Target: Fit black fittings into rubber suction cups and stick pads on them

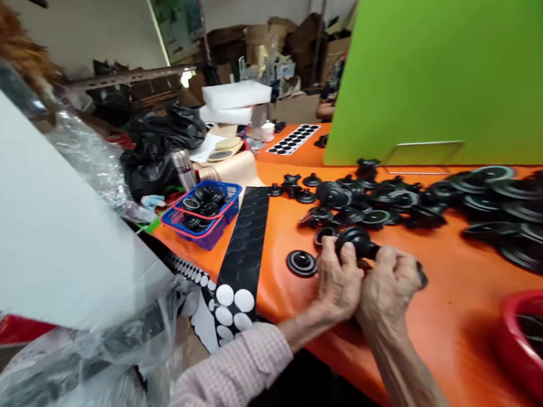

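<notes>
My left hand (339, 281) is closed around a black round disc-shaped part (355, 242), its fingers pressed on the near side. Close beside it, my right hand (390, 282) is a fist around a black handle (422, 275), whose end sticks out past the fingers. The handle's other end meets or nearly meets the round part; what kind of tool it is cannot be made out. A flat black disc with a grey ring (301, 262) lies on the orange table cover (294, 314), just left of my left hand. Heaped black parts (374, 198) lie beyond both hands.
A blue basket (203, 237) with black parts stands left, beside a black strip (250, 230) bearing white circles. A red basket (512, 335) holds dark parts at lower right. A green panel (448, 58) rises behind; a white panel (41, 203) blocks the left. Another person's arm (326, 108) shows behind.
</notes>
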`<state>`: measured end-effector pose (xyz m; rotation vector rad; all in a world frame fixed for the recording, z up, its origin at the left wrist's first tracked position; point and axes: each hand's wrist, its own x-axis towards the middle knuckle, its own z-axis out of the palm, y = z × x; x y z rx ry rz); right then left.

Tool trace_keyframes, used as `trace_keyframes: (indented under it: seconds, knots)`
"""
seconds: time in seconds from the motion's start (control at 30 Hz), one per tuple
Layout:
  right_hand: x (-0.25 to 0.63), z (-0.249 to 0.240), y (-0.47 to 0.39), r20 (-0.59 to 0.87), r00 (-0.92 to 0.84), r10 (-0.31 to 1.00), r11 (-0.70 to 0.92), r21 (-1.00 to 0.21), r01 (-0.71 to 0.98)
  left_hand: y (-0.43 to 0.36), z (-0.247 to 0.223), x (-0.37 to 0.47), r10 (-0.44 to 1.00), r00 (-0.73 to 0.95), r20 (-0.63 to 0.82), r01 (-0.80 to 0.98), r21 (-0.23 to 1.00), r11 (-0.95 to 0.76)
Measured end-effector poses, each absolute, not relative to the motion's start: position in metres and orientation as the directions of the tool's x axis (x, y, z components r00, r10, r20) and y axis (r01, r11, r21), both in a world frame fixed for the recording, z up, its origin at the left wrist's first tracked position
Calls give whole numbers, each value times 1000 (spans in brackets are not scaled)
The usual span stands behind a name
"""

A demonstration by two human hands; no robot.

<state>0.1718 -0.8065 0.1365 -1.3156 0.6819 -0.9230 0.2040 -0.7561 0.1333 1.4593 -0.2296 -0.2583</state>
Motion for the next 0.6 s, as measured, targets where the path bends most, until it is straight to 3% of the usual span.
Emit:
trace_keyframes:
  seconds: [0.2,0.3,0.37,0.43,0.5,0.6]
  knots:
    - [171,142,-814,123,551,-825,26,-967,255,-726,134,210,-210,976,-58,112,960,256]
    - [130,134,-835,274,605,-748,-270,-958,100,-693,131,218,-211,970,-124,185,936,300]
    - [101,122,-844,347,702,-621,-562,-822,-91,-675,127,218,-254,951,-178,255,914,316]
    - [79,108,-847,382,752,-537,-745,-633,-211,-663,123,212,-305,924,-229,327,888,323]
    - [68,100,-847,433,719,-544,-793,-544,-273,-657,120,203,-351,894,-279,398,855,333]
    - [71,108,-839,390,692,-607,-714,-650,-260,-656,122,186,-406,848,-340,487,802,346]
